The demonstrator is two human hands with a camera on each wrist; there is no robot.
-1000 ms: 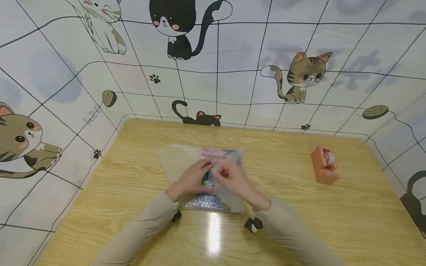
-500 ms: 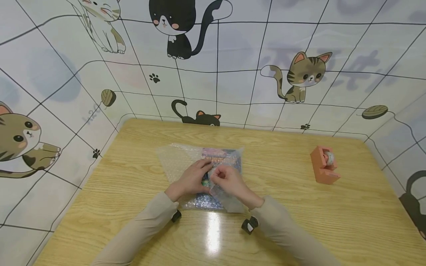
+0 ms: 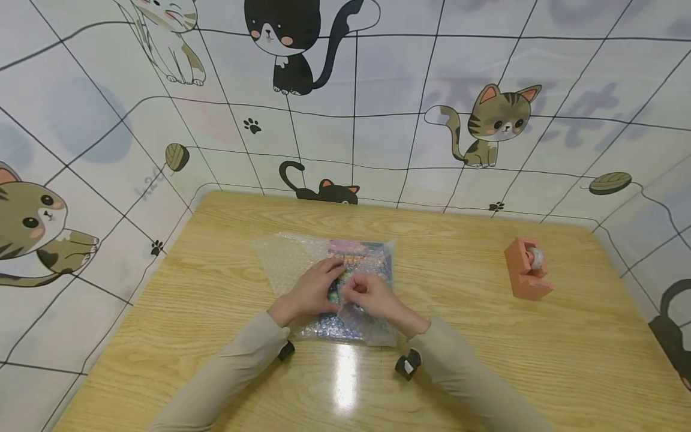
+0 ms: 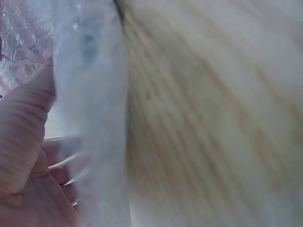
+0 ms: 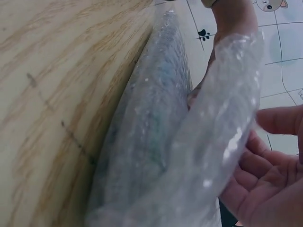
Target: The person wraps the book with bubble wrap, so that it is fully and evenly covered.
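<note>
A flat item with a colourful printed cover (image 3: 345, 246), perhaps a book, lies on the table inside clear bubble wrap (image 3: 286, 264). My left hand (image 3: 310, 291) rests on it, fingers spread over the cover and wrap. Close beside it, my right hand (image 3: 372, 297) pinches the edge of a bubble wrap flap folded over from the right. In the right wrist view, the raised flap (image 5: 218, 109) curves up to the thumb and fingers. Blurred wrap (image 4: 92, 118) hides part of the left hand in the left wrist view.
An orange tape dispenser (image 3: 526, 273) with a roll in it stands at the right of the wooden table (image 3: 227, 240). Cat-patterned sheeting (image 3: 388, 150) rises behind the table and at both sides.
My right hand has shifted slightly left and toward me, drawing the flap's edge across the cover near the left thumb. My left hand has stayed in place.
</note>
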